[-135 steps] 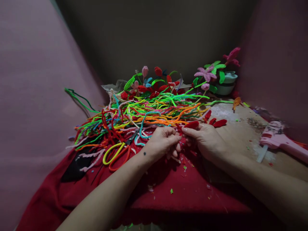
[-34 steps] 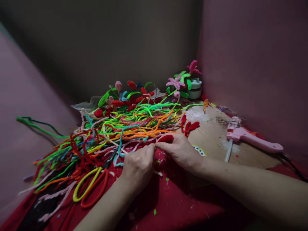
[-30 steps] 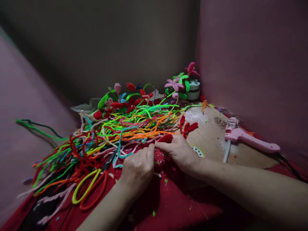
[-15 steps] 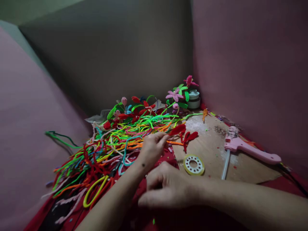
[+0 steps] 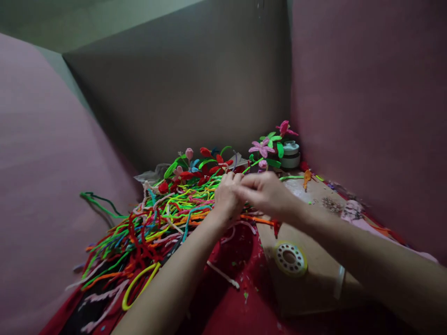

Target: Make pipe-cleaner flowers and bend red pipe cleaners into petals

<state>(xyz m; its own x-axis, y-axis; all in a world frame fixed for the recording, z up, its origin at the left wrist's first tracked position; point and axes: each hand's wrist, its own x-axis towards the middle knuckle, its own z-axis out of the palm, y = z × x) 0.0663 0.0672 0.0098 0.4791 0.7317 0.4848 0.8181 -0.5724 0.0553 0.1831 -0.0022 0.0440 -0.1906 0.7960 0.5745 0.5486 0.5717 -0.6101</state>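
Observation:
My left hand [image 5: 227,195] and my right hand [image 5: 268,191] meet fingertip to fingertip, raised over the far edge of a heap of coloured pipe cleaners [image 5: 164,214]. Both hands are closed in a pinch. Whatever they pinch is hidden behind the fingers. A short red pipe-cleaner piece [image 5: 276,226] shows just below my right wrist. It sits by the corner of the wooden board [image 5: 314,288].
Yellow-and-orange scissor handles [image 5: 139,286] lie at the heap's near left on the red cloth [image 5: 244,298]. A tape roll [image 5: 289,257] rests on the board. The pink glue gun [image 5: 352,211] is partly hidden behind my right arm. Pipe-cleaner flowers [image 5: 261,149] and a small pot [image 5: 290,155] stand in the corner between pink walls.
My right hand has risen from the red cloth to join my left hand over the heap. The red petal piece seen in my left hand is no longer visible. The view has tilted up.

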